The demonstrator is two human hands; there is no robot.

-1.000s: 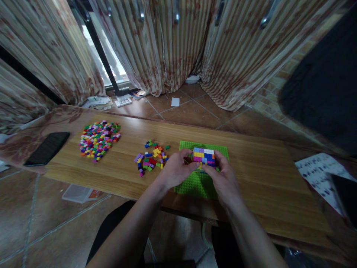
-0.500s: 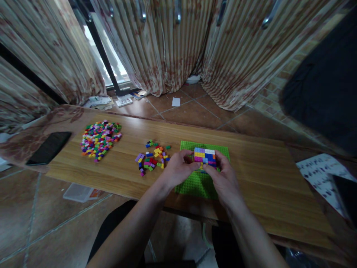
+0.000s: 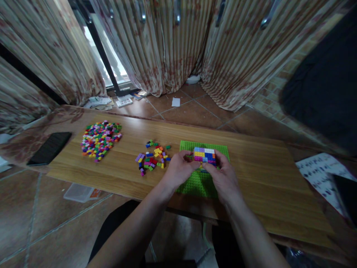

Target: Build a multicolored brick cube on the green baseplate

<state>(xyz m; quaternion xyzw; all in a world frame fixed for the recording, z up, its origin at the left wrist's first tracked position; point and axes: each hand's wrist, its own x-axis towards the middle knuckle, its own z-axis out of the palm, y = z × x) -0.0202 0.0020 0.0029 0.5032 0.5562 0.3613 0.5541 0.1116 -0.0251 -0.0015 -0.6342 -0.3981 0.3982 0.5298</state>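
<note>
A block built of many-coloured toy bricks (image 3: 205, 154) is over the green studded baseplate (image 3: 196, 184), its top patched in white, blue, yellow, purple and magenta. My left hand (image 3: 182, 166) grips its left side, thumb at the near edge. Around the right side curl the fingers of my right hand (image 3: 224, 173), its thumb also at the near edge, close to the left thumb. Both hands are closed on the block. The underside is hidden, so I cannot tell whether it is joined to the baseplate.
Loose bricks (image 3: 152, 158) lie scattered left of the baseplate on the wooden table (image 3: 259, 186). Farther left is a larger brick pile (image 3: 100, 139), then a black tablet-like slab (image 3: 50, 148). A printed sheet (image 3: 320, 178) lies at the right. Striped curtains (image 3: 156, 48) hang beyond the table.
</note>
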